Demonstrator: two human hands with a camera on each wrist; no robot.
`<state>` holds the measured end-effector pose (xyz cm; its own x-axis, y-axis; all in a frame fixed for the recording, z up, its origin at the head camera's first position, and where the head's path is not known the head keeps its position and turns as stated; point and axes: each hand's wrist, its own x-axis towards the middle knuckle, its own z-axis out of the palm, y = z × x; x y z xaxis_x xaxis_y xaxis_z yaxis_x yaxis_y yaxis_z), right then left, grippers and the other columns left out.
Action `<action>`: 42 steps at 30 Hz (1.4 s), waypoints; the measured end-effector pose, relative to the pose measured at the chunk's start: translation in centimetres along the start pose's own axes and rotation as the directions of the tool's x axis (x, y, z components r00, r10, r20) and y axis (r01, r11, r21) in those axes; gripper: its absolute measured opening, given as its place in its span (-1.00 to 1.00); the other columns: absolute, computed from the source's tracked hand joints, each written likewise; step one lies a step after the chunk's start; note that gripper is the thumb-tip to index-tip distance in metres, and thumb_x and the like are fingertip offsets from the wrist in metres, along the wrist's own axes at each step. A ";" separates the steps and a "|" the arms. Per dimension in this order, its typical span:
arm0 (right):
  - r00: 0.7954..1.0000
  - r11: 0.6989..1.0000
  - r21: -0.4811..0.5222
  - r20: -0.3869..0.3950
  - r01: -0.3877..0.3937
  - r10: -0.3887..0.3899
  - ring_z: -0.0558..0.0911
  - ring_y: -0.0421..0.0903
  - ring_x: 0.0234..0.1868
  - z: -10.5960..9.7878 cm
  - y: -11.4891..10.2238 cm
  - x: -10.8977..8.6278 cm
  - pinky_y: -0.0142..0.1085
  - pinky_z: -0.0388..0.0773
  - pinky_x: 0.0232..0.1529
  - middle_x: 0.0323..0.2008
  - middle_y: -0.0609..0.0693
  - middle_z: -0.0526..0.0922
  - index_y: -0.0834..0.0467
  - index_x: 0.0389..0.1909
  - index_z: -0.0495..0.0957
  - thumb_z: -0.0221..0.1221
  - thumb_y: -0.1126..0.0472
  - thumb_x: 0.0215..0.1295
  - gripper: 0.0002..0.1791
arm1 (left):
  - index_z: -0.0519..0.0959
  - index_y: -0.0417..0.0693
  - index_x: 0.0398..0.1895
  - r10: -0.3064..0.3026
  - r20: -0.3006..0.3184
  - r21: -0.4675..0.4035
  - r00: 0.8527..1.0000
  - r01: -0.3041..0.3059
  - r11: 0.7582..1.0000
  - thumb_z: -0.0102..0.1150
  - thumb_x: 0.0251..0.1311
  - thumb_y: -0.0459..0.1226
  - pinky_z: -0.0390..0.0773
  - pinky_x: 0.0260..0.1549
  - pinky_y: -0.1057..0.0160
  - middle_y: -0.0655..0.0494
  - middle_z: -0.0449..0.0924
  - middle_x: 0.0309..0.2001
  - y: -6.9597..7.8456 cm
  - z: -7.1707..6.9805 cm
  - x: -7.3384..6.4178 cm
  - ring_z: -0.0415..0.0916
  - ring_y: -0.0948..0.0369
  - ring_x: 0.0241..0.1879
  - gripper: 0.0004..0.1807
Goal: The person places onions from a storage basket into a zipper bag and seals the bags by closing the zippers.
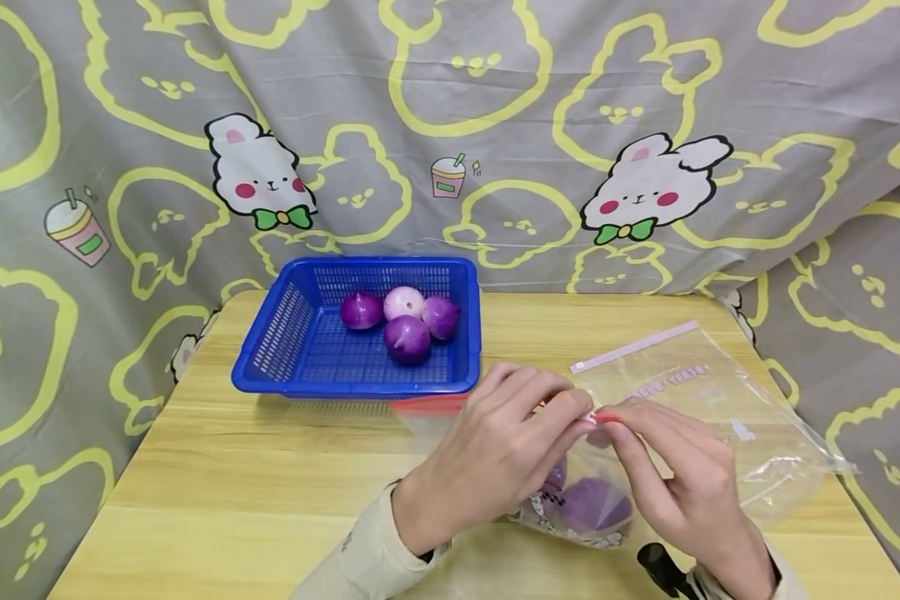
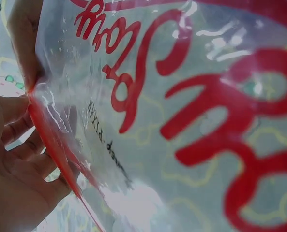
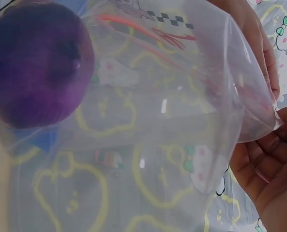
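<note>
A clear zip bag (image 1: 607, 537) with a red strip (image 1: 431, 406) along its top hangs between both hands above the table. Purple onions (image 1: 588, 504) show through its plastic; one onion (image 3: 39, 67) looms large in the right wrist view. My left hand (image 1: 498, 442) pinches the strip by a small white piece, thumb against fingers. Close beside it, my right hand (image 1: 682, 475) pinches the strip's red end between thumb and index finger. Large red lettering (image 2: 206, 106) on the bag fills the left wrist view. Whether the seal is closed cannot be told.
A blue basket (image 1: 356, 389) with several purple onions (image 1: 407, 337) stands at the back of the wooden table (image 1: 217, 475). Another clear bag with a pale strip (image 1: 637, 346) lies flat at the right. A patterned curtain (image 1: 390, 108) hangs behind.
</note>
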<state>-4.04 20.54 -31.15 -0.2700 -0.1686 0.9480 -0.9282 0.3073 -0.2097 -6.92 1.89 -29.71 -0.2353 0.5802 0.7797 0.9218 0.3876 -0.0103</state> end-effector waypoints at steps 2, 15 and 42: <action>1.000 1.000 -0.024 -0.004 -0.011 0.011 0.64 -0.13 -0.44 -0.1 -0.1 0.0 -0.48 0.57 -0.17 -0.51 0.16 0.67 0.49 -0.40 0.62 0.14 0.30 0.44 -0.69 | 0.61 -0.02 -0.09 -0.008 0.005 -0.009 1.000 0.009 1.000 0.07 0.45 -0.20 0.47 -0.01 0.31 0.19 0.59 -0.17 0.0 0.0 0.0 0.54 0.27 -0.14 -0.84; 0.999 0.999 -0.008 -0.010 -0.047 0.047 0.64 -0.15 -0.44 -0.6 -0.1 0.2 -0.50 0.55 -0.15 -0.53 0.11 0.66 0.49 -0.38 0.63 0.14 0.34 0.42 -0.73 | 0.60 -0.04 -0.09 -0.047 0.031 -0.033 0.998 0.048 0.998 0.07 0.45 -0.21 0.46 0.00 0.31 0.18 0.60 -0.17 -0.2 -0.2 0.0 0.55 0.25 -0.10 -0.85; 0.994 0.997 -0.035 -0.087 -0.071 0.068 0.62 -0.18 -0.46 -1.4 0.0 0.1 -0.54 0.51 -0.18 -0.56 0.09 0.65 0.49 -0.47 0.60 0.18 0.33 0.39 -0.71 | 0.60 -0.03 -0.14 -0.066 0.057 -0.026 0.996 0.067 0.997 0.04 0.47 -0.20 0.46 -0.01 0.30 0.21 0.62 -0.19 -0.6 -0.7 -0.1 0.54 0.26 -0.11 -0.84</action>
<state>-3.74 21.81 -30.74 -0.3090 -0.0656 0.9488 -0.8973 0.3509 -0.2679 -7.21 1.15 -29.37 -0.3126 0.5929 0.7421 0.9114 0.4075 0.0584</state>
